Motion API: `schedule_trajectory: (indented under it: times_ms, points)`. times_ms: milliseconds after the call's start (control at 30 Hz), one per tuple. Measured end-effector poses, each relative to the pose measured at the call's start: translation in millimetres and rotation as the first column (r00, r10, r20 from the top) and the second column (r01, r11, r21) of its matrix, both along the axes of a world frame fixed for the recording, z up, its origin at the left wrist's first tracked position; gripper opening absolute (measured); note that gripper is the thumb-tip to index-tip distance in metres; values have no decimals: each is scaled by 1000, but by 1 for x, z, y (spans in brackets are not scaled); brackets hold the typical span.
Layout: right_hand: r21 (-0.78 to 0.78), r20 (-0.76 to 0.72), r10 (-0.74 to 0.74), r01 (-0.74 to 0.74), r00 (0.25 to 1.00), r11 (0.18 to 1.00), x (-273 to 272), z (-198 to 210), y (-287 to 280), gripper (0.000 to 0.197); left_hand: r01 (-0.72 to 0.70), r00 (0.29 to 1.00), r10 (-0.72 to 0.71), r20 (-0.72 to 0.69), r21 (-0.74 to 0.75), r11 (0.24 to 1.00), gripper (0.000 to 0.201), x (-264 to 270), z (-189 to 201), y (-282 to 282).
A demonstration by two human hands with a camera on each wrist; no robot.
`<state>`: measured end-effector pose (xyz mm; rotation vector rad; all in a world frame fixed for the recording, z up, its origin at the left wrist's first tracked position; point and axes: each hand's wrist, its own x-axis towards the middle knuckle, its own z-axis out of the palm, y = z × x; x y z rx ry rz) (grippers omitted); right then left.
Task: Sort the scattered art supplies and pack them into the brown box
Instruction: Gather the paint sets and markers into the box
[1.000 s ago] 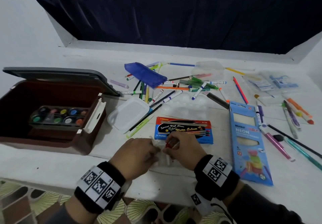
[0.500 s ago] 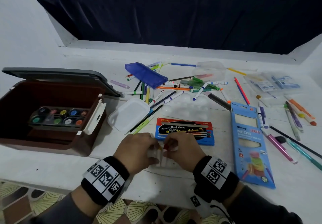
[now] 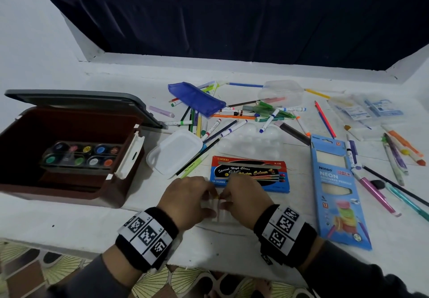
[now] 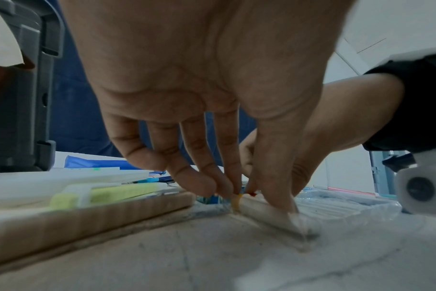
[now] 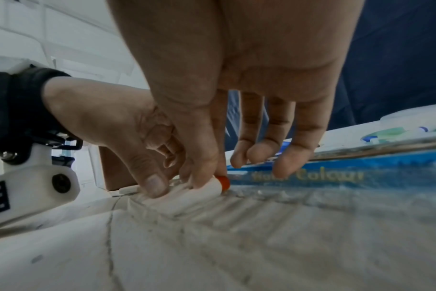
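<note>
The brown box (image 3: 58, 195) stands open at the left with a set of paint pots (image 3: 81, 156) inside. At the table's near edge lies a clear ribbed tray (image 3: 219, 217) (image 5: 274, 198) for small white paint tubes. My right hand (image 3: 224, 197) (image 5: 209, 181) pinches a white tube with a red cap (image 5: 222, 183) between thumb and forefinger, low over the tray. My left hand (image 3: 212, 196) (image 4: 239, 194) pinches a white tube with a yellow cap (image 4: 237, 198) right beside it, thumb pressed down. The hands hide most of the tray.
Behind my hands lies a blue watercolour box (image 3: 249, 173), and at the right a blue neon pencil box (image 3: 334, 188). A white lid (image 3: 175, 151), a clear palette (image 3: 250, 142), a blue pouch (image 3: 197, 99) and several scattered markers and pencils fill the middle and right.
Both hands have stayed at the near edge and drawn closer together, fingertips lower on the tray. A yellow cap now shows beside the red one.
</note>
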<state>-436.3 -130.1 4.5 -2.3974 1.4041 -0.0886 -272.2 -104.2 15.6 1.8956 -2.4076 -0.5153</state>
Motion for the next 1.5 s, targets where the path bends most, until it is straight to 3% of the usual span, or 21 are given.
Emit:
schedule_trajectory:
  times_ms: [200, 367, 533, 633, 767, 900, 1000, 1400, 1500]
  points:
    - [-52, -49, 36, -39, 998, 998, -1, 8, 0, 14, 4, 999, -3, -41, 5, 1000, 40, 2, 0, -1]
    - [-75, 3, 69, -68, 998, 995, -15, 7, -1, 34, 24, 998, -25, -64, -7, 1000, 37, 4, 1, -4]
    - [-80, 109, 55, -46, 993, 996, -27, 12, -8, 34, -159, 964, 127, -234, -126, 979, 9, 14, 23, -43]
    - [-114, 166, 8, 11, 986, 993, -37, 19, -20, 23, -256, 940, 189, -284, -223, 941, 7, 20, 31, -86]
    - [-169, 204, -66, 102, 977, 980, -55, 26, -45, 17, -321, 942, 290, -170, -199, 926, 18, 19, 28, -143]
    - [-209, 258, -116, 173, 959, 962, -68, 34, -73, 18, -290, 945, 304, 124, -113, 950, 31, 11, 18, -174]
    - [-222, 262, -109, 170, 959, 960, -74, 40, -95, 18, -297, 922, 310, 230, -88, 951, 35, 8, 15, -185]
    - [-175, 20, 6, -3, 1000, 985, -38, 47, -231, 13, -357, 884, 340, 320, -6, 934, 25, 7, 22, -193]
    - [-135, -81, 53, -63, 995, 989, -22, 36, -263, 15, -367, 889, 358, 284, -24, 930, 12, 4, 20, -195]
